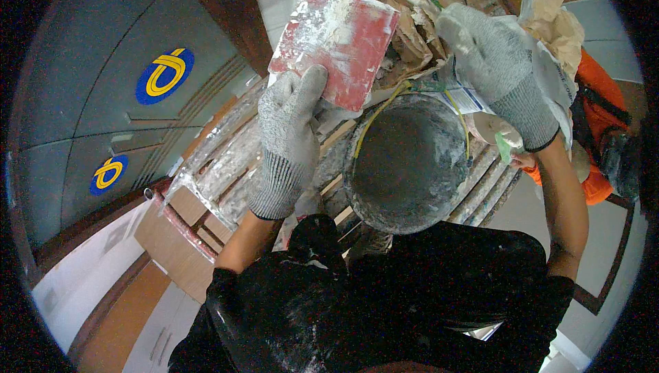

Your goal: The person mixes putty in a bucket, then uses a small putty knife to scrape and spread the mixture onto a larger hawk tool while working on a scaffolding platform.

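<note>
Both of my hands wear grey knitted work gloves. My left hand point(293, 121) grips a red flat plate point(334, 48), perhaps a plasterer's spreader, smeared with white and cream compound; its thumb lies on the face. My right hand point(479, 54) is raised over the right side of an open paper sack point(419, 59) with crumpled brown paper inside; its fingers look curled, and whether they hold anything is hidden. Just below the sack and between my forearms stands a round black bucket point(406, 167) with a yellow-green cord at its rim. White residue coats the inner wall.
The bucket and sack rest on a spattered slatted scaffold platform point(226, 167). At the right, below, is another person in orange clothing point(600, 85), whose hand is near a green-and-white item point(507, 144). Grey doors point(118, 64) with blue and yellow emblems stand at the left.
</note>
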The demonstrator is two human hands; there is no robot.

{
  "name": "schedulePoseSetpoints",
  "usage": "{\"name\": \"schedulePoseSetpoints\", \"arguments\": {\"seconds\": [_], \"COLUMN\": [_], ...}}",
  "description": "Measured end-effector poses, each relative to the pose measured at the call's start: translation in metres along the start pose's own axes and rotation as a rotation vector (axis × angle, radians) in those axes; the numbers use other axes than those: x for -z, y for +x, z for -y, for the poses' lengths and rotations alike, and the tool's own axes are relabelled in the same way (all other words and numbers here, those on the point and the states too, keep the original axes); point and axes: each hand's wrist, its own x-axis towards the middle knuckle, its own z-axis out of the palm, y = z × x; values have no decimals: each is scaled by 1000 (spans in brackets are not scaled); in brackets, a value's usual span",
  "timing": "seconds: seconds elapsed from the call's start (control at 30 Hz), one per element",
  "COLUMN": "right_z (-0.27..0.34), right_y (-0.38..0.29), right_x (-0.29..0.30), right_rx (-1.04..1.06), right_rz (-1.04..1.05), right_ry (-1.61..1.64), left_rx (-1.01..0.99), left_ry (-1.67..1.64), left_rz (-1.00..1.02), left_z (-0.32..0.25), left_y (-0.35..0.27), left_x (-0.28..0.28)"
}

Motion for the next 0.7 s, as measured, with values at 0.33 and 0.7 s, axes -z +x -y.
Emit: {"name": "schedulePoseSetpoints", "arguments": {"seconds": [0.33, 0.7], "right_z": [46, 59], "right_y": [10, 6], "right_x": [-6, -4], "right_rx": [-481, -380], "right_rz": [192, 128], "right_ry": [749, 614], "left_rx": [58, 136], "left_ry": [-447, -355], "left_rz": [134, 250], "left_z": [-7, 3], "left_y": [-6, -16], "left_x": [-19, -30]}}
